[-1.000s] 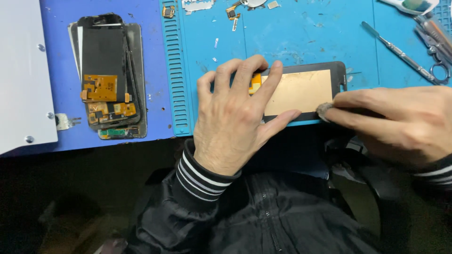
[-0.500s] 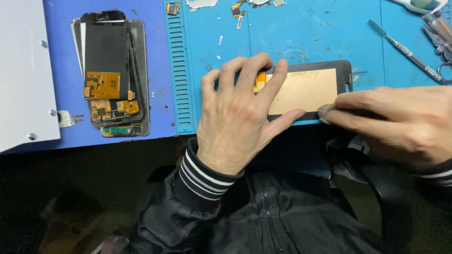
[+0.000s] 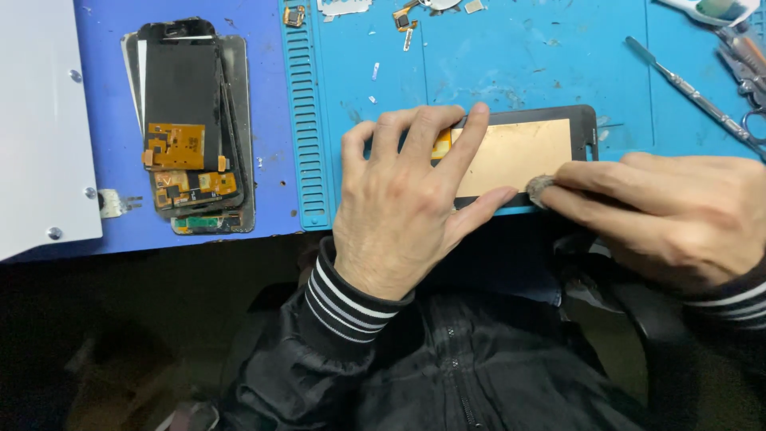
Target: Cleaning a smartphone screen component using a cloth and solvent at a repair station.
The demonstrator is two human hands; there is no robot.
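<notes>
A phone screen panel [image 3: 533,148] lies face down on the turquoise work mat [image 3: 511,56], its back covered by a copper-coloured sheet inside a black frame. My left hand [image 3: 403,199] rests flat on the panel's left half, fingers spread, pinning it to the mat. At the panel's lower right edge my right hand [image 3: 662,211] pinches a small grey wad [image 3: 539,188] between thumb and fingertips and presses it against the frame.
A stack of dismantled phone screens [image 3: 191,132] with orange flex circuits lies on the blue mat at left, beside a white metal plate [image 3: 36,120]. Metal pry tool [image 3: 694,96], scissors [image 3: 746,60] and small loose parts [image 3: 403,16] sit at the mat's far edge.
The view has shifted slightly. My right hand with the wad has edged a little along the panel's lower edge; my left hand stays pressed on the panel.
</notes>
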